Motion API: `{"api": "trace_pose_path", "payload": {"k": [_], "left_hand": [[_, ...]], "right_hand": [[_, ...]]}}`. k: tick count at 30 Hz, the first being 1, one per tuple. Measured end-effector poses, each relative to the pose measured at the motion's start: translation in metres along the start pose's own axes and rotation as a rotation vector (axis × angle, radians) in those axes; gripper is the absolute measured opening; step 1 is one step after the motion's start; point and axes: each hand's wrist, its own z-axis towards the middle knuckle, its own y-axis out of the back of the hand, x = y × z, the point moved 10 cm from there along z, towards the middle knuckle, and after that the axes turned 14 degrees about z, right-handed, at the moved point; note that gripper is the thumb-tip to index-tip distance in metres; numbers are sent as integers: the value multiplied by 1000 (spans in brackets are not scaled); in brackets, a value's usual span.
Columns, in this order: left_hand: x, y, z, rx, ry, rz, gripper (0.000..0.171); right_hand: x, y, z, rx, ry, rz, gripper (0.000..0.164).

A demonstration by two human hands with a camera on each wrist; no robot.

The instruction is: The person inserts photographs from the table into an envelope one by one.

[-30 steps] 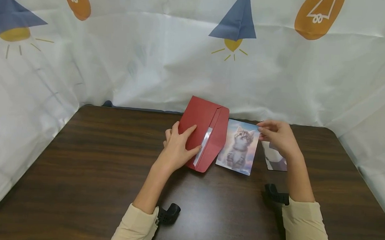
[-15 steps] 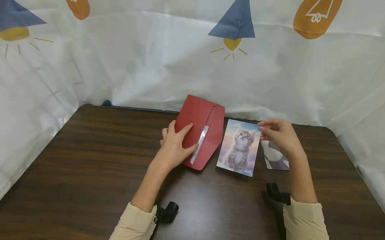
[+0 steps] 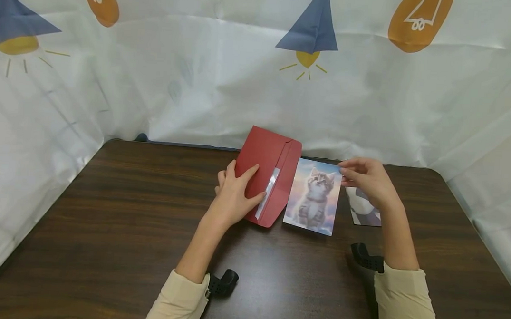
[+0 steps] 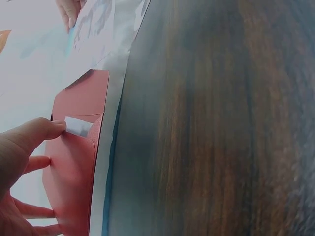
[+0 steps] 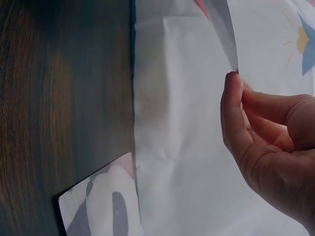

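My left hand [image 3: 234,196] holds a red envelope [image 3: 260,152] raised and tilted above the table, its pointed flap opened out to the right. A pale shiny strip [image 4: 78,126] shows at the envelope's mouth, by my thumb. Between thumb and fingertips, my right hand [image 3: 368,181] pinches the upper right corner of a kitten picture card [image 3: 315,198]. The card hangs right of the flap, edges close together; whether they touch I cannot tell. Seen from the right wrist, the card [image 5: 224,29] is nearly edge-on above the fingertips.
A second picture card [image 3: 362,209] in grey, white and purple lies on the dark wooden table [image 3: 107,219], partly hidden behind my right hand. White printed cloth [image 3: 190,90] hangs along the table's back edge. Both wrists carry black devices [image 3: 224,283].
The envelope shifts slightly left, then back right. The kitten card swings a little right, then comes left toward the flap again, still pinched in my right hand.
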Motion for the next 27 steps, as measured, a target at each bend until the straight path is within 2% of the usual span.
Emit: {"api": "trace_pose_path", "payload": {"k": [27], "left_hand": [[-11, -9, 0, 6, -13, -13, 72]], "right_hand": [[2, -18, 4, 4, 9, 118, 37]]}}
